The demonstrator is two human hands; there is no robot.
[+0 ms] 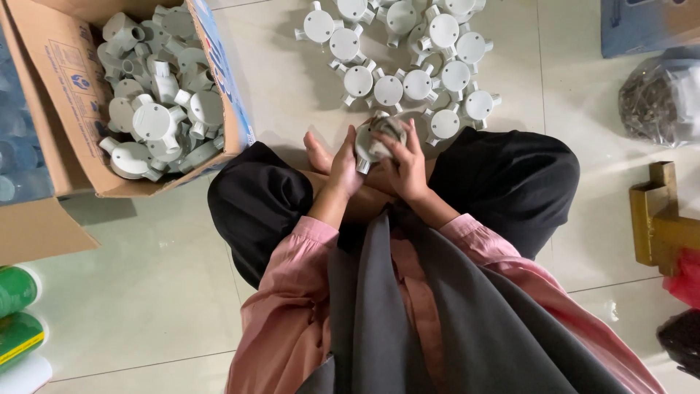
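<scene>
Head view, only camera. Person sits cross-legged on a pale tiled floor (146,292), looking straight down at their lap.

Both hands meet over the lap on one grey round conduit junction box (377,135), the kind with short tube outlets. Left hand (343,169) cups it from the left side, fingers curled and closed against its body. Right hand (405,166) grips from the right and over the top, fingers bent and pressed onto the upper face. So the box sits between the two palms, just ahead of the fingertips, round face tilted up toward the camera. No real long axis; an outlet stub pokes out at lower left. Neither hand is nearer, both are in contact.

Around it: open cardboard box (58,87) at upper left, well apart from the hands, heaped with the same grey fittings. Straight ahead of the knees, near the hands, a cluster of junction boxes on the floor (408,51), lids up, touching one another.

Hard to read: the right fingers cover most of the held box's face, so I cannot tell whether a lid or something small is under them. Grey mesh-like bag (660,98) at right is cut by the frame edge. Brass-coloured bracket (660,219) and green cylinders (18,314) are partly cropped too.
</scene>
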